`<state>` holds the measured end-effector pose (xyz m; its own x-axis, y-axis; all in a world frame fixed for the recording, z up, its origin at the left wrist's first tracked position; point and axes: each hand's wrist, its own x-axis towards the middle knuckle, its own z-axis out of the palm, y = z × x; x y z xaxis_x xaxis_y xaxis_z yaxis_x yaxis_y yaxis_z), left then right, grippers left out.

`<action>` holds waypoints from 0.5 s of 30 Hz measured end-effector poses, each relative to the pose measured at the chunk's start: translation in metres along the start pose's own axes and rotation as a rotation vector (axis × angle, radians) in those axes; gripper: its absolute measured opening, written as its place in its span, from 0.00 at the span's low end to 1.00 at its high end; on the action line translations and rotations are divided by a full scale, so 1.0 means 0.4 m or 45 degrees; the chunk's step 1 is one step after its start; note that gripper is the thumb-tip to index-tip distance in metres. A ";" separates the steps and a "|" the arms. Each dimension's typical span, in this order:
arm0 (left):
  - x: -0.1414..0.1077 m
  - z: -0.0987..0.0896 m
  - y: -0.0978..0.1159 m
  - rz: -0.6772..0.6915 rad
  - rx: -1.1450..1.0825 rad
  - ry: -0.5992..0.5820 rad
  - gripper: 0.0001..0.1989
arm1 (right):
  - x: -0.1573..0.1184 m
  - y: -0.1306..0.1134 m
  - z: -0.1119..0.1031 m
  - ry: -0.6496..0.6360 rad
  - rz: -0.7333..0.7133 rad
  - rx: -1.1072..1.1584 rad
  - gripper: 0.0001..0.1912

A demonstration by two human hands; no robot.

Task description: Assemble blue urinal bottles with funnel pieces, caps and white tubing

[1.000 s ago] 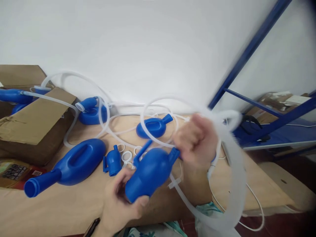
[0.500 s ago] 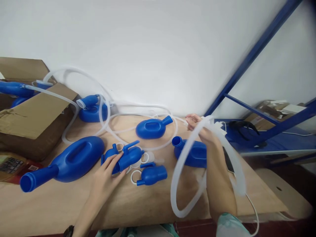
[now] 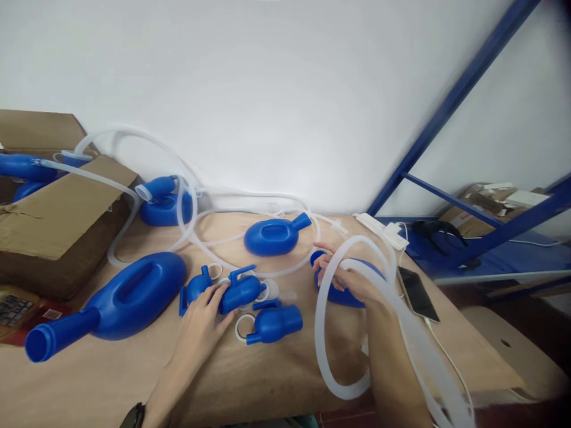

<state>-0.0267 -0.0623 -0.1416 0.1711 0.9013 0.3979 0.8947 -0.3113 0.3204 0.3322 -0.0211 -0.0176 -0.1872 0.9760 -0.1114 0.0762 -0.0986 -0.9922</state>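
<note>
Two hands at work, and here is the left hand (image 3: 203, 315) down low at 7 o'clock from mid-view, fingers and thumb loosely curved about the wide end of a blue spout piece (image 3: 243, 292) lying on the tabletop (image 3: 254, 377). Contact, yes; how firm that grip is, the view cannot tell. A second spout (image 3: 279, 324) lies at 4 o'clock from it, a third spout (image 3: 196, 288) at 9.

Over at 3 o'clock, the right hand (image 3: 357, 286) is at the neck end of a blue bottle (image 3: 345, 298), fingers part-curled, translucent tube (image 3: 320, 333) looping across in front. Whether that grip has closed on anything cannot be told.

The step in hand looks like laying down the spout and reaching for the bottle; the next move calls for a sure hold at the neck, clear of the tube.

And what a change! A second ago the left hand had a spout aloft, apparently this one; half a second ago the right hand was above the bottle, and now it is down beside it.
</note>
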 end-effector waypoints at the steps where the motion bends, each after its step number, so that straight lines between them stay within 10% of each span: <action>1: 0.000 0.001 -0.007 0.015 0.016 -0.005 0.25 | -0.005 0.007 -0.001 -0.006 0.005 0.078 0.34; 8: -0.010 0.018 -0.031 0.053 0.124 0.080 0.23 | -0.018 0.027 -0.080 0.172 -0.122 0.584 0.36; 15: -0.035 0.032 -0.028 0.113 0.121 0.208 0.24 | -0.097 0.097 -0.257 0.564 -0.570 0.415 0.38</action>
<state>-0.0338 -0.0678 -0.1617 0.1889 0.8083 0.5576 0.9152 -0.3507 0.1983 0.4429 -0.0427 -0.0461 0.2892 0.9167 0.2757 -0.2251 0.3451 -0.9112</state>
